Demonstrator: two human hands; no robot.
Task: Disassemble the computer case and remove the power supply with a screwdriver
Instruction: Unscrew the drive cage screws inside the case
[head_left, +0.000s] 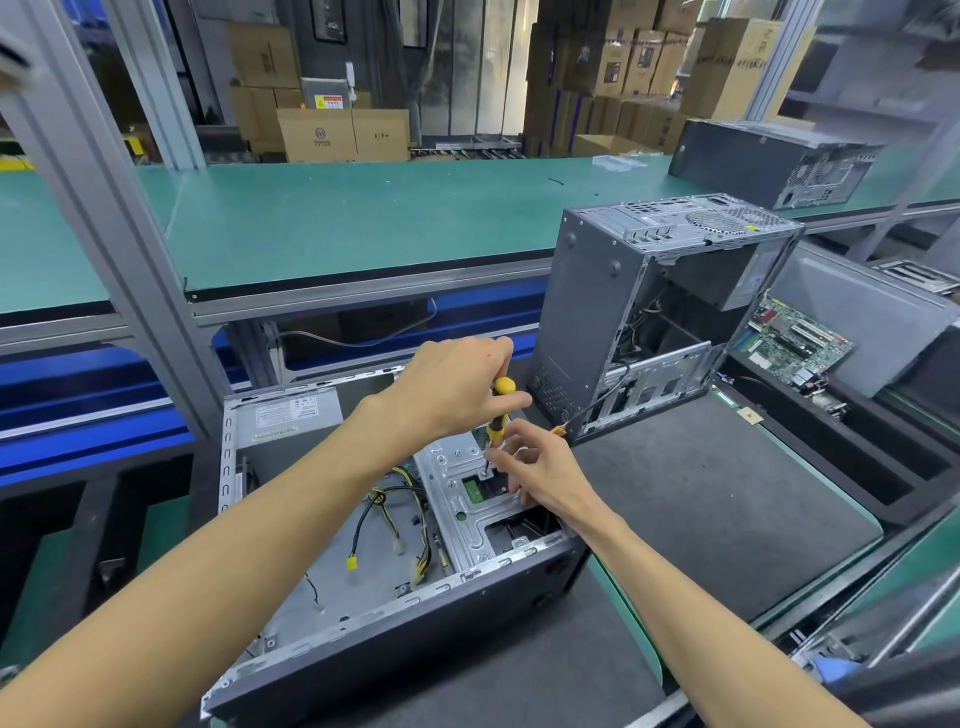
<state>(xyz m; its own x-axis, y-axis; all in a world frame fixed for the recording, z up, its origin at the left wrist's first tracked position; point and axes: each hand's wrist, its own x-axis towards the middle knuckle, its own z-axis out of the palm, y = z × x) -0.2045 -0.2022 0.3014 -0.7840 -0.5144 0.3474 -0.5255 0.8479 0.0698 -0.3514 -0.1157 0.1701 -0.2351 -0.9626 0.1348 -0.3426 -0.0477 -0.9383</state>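
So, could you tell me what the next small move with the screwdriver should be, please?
Probably keep turning: the left hand grips the screwdriver upright, its tip on a screw in the drive bracket, where the right hand fingers steady it.

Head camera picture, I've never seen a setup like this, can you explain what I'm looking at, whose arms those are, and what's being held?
There is one picture, taken by a wide-angle camera worn on a person's head, looking forward and down. The two bare arms are that person's own; there is no robot.

The left hand holds a yellow-and-black screwdriver by the handle, pointing down. The right hand has its fingers at the lower shaft, where the tip meets a silver metal bracket.

That bracket sits inside an open computer case lying on its side on a dark mat. Its power supply, a grey box with a label, is in the far left corner, with loose cables trailing from it.

A second opened case stands upright behind, and a green circuit board lies to the right.
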